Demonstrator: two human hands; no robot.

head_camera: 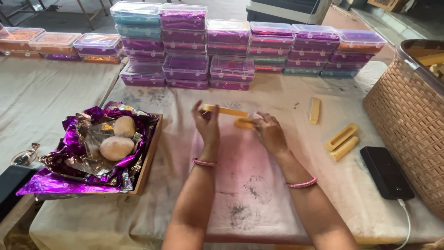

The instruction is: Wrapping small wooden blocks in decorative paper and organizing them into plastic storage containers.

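My left hand (206, 124) pinches the near end of a long yellow stick-shaped mould piece (226, 110), held level above the cloth. My right hand (269, 133) grips a shorter yellow piece (243, 123) just under that stick. Both wrists wear pink bangles. To the left, a wooden tray (150, 159) lined with crumpled purple foil (64, 183) holds two pale dough balls (116, 147). More yellow mould pieces lie to the right: one (314, 110) alone and a pair (341, 141) side by side.
Stacks of clear plastic boxes with purple, teal and orange contents (185, 46) line the far side of the cloth-covered table (259, 203). A woven tan basket (407, 120) stands at right. A black phone (386, 172) with a white cable lies beside it.
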